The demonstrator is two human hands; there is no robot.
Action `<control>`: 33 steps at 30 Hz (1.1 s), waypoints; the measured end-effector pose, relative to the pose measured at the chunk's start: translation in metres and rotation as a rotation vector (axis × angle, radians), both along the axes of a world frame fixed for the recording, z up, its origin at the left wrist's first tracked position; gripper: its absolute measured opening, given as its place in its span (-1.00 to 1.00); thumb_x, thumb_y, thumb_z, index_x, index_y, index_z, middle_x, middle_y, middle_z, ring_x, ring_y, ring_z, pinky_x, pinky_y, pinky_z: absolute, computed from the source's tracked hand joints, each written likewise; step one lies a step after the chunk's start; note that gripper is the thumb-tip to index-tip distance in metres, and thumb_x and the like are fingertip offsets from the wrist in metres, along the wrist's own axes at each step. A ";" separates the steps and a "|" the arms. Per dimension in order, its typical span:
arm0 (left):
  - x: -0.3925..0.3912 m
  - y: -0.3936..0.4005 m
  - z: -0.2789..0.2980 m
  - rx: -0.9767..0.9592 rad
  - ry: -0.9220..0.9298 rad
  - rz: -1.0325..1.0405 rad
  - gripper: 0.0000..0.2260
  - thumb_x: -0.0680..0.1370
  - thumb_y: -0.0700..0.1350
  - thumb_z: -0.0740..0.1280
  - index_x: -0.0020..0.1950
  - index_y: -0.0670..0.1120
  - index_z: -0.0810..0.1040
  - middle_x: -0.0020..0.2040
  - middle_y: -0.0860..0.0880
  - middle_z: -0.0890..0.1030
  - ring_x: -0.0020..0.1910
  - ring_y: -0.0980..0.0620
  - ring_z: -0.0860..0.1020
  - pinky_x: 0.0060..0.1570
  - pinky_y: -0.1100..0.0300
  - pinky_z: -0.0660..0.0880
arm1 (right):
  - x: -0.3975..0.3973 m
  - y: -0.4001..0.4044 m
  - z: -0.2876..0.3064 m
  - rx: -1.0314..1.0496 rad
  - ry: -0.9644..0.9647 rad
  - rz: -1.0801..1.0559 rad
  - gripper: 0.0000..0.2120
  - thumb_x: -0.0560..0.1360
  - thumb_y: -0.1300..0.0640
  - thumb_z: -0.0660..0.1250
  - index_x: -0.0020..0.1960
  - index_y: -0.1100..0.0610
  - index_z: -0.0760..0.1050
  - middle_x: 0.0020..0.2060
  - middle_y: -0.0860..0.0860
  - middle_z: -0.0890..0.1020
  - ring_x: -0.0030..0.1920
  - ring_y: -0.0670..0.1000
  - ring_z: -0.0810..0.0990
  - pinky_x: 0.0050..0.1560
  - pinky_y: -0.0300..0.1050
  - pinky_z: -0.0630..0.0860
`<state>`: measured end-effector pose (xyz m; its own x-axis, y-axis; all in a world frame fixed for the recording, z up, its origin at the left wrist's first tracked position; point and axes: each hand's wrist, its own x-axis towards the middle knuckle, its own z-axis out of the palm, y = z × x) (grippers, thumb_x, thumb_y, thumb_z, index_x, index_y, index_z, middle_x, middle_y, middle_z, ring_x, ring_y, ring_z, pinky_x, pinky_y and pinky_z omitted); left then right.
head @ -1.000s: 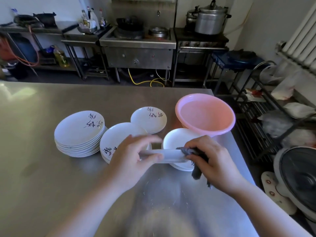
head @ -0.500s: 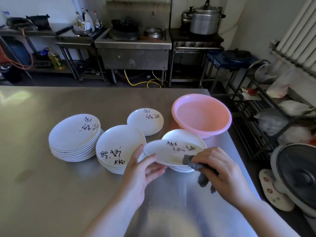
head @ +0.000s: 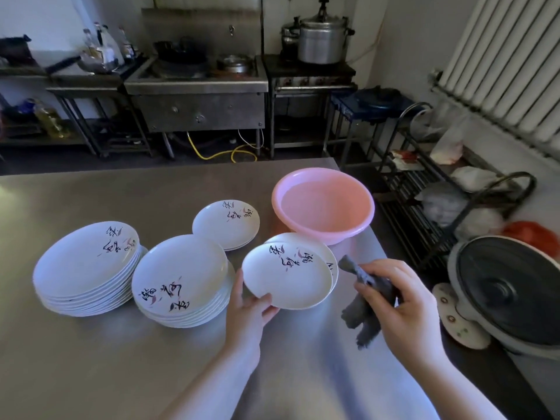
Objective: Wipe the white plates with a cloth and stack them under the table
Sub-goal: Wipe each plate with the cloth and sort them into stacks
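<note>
Two bare forearms enter from about 6 o'clock, with no sleeves, watch, bracelet or gloves visible on them; the left hand (head: 250, 310) and the right hand (head: 400, 307) likewise show no rings, and the fingernails look short and unpainted

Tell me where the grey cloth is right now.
In the head view the grey cloth is bunched in the right hand, low and right of centre, just right of the plate the left hand holds.
</note>
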<state>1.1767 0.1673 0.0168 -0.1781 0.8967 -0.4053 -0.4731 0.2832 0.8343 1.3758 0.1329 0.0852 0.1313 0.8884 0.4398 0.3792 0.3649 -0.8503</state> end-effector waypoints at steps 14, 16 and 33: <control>-0.003 0.028 -0.031 0.061 0.637 -0.169 -0.41 0.40 -0.31 0.52 0.32 0.08 0.44 0.03 -0.06 0.56 -0.19 0.07 0.60 -0.35 0.30 0.57 | -0.012 0.014 -0.015 -0.035 -0.009 -0.031 -0.71 0.36 0.51 0.44 -0.15 0.14 0.59 -0.19 -0.13 0.60 -0.33 -0.31 0.57 -0.26 -0.53 0.39; -0.006 0.035 -0.037 0.045 0.724 -0.222 -0.36 0.38 -0.22 0.55 0.40 0.06 0.41 0.10 -0.11 0.53 -0.19 0.04 0.62 -0.30 0.30 0.58 | -0.019 0.024 -0.017 -0.053 -0.028 -0.039 -0.72 0.37 0.45 0.47 -0.12 0.09 0.61 -0.14 -0.14 0.60 -0.23 -0.28 0.59 -0.16 -0.49 0.40; -0.161 0.216 0.012 -0.148 1.381 -0.454 -0.79 0.52 -0.11 0.35 0.15 0.04 0.53 0.06 0.08 0.54 -0.09 0.05 0.55 -0.11 0.18 0.45 | -0.105 0.128 -0.007 -0.241 -0.002 0.066 -0.70 0.46 0.36 0.42 -0.11 -0.06 0.57 -0.10 0.00 0.60 -0.54 -0.05 0.58 -0.51 -0.31 0.44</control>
<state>1.0152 0.3833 0.0289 -0.2128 0.9466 -0.2421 0.8143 0.3087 0.4915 1.2707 0.2607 0.0780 0.0691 0.9743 0.2145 0.3631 0.1757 -0.9150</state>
